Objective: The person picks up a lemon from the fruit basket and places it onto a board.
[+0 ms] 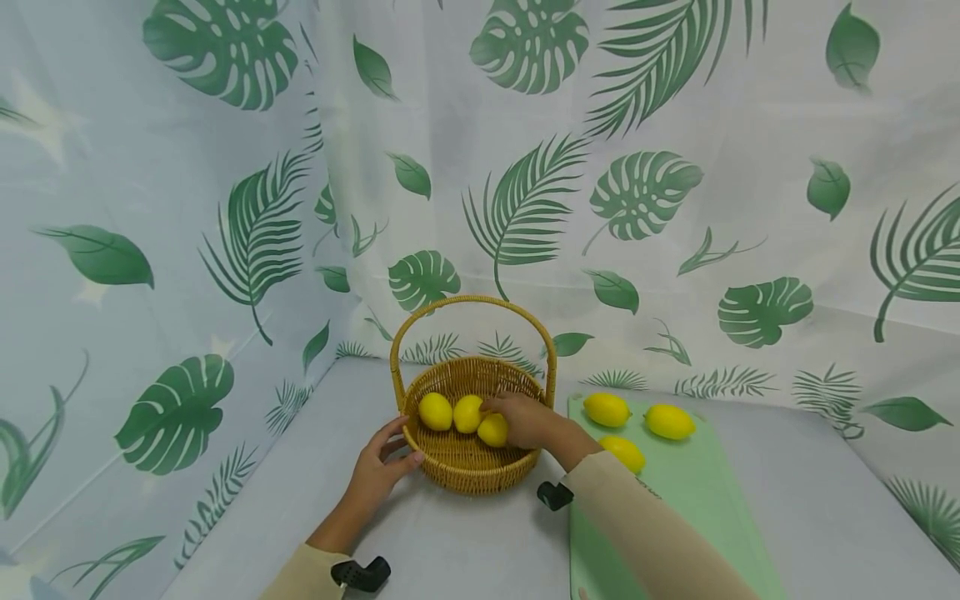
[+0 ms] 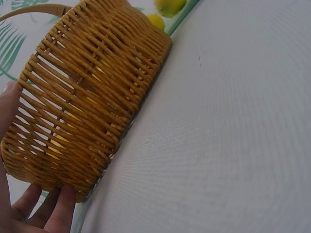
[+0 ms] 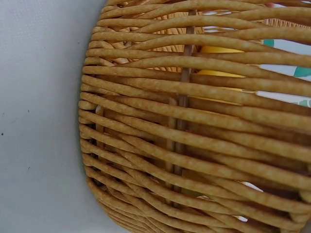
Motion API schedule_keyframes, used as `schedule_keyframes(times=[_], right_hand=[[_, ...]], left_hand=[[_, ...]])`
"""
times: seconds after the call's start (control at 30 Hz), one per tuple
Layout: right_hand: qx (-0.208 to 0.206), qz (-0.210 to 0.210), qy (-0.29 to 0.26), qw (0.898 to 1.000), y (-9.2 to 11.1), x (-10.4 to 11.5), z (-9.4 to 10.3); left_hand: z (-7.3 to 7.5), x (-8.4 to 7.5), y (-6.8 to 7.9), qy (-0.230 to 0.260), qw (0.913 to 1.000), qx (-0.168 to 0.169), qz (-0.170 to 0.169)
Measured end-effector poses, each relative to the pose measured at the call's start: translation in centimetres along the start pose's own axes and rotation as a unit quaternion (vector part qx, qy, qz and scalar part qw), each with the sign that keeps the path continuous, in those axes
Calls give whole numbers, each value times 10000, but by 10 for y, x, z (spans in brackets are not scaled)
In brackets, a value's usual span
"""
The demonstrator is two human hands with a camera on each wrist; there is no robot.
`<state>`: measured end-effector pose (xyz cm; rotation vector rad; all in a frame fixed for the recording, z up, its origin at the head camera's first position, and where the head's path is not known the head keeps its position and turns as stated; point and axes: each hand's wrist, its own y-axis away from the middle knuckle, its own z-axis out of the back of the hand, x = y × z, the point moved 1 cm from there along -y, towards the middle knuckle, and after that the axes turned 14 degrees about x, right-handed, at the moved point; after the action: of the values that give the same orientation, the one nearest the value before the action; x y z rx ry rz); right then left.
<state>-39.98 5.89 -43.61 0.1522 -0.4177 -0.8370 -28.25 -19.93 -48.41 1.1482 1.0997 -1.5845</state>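
A round wicker basket [image 1: 457, 467] with a tall hoop handle stands on the grey table. Two lemons [image 1: 435, 411] [image 1: 467, 413] lie inside it. My right hand [image 1: 513, 418] reaches over the right rim and holds a third lemon [image 1: 492, 432] low inside the basket. My left hand [image 1: 390, 454] grips the basket's left wall, thumb on the near side. The left wrist view shows the basket's weave [image 2: 92, 92] with my fingers [image 2: 48, 211] against it. In the right wrist view the basket wall [image 3: 194, 145] fills the frame, with yellow lemon [image 3: 218, 73] showing through the gaps.
A light green cutting board [image 1: 697, 500] lies right of the basket with three lemons [image 1: 606, 409] [image 1: 670, 422] [image 1: 626, 452] at its far end. Leaf-print cloth walls close in the back and left. Grey tabletop [image 1: 465, 542] lies open in front of the basket.
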Motion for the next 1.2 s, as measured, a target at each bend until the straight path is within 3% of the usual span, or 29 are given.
schedule_keyframes(times=[0.13,0.43,0.8,0.97,1.2], right_hand=[[13,16,50,10000,0,0,1],[113,74,118,9998,6,3,4],[155,136,51,9998,14,5,8],[-5,316,180,9993,15,7,10],[-145,278,42,9995,20,7,9]], left_hand=[[0,2,-1,0,10000,-19,35],[2,31,-9,-35,9999,-160,-34],[4,36,-9,-79,9998,-151,-98],[5,30,-7,-103,9998,-149,19],[-1,3,0,-60,9999,-15,133]])
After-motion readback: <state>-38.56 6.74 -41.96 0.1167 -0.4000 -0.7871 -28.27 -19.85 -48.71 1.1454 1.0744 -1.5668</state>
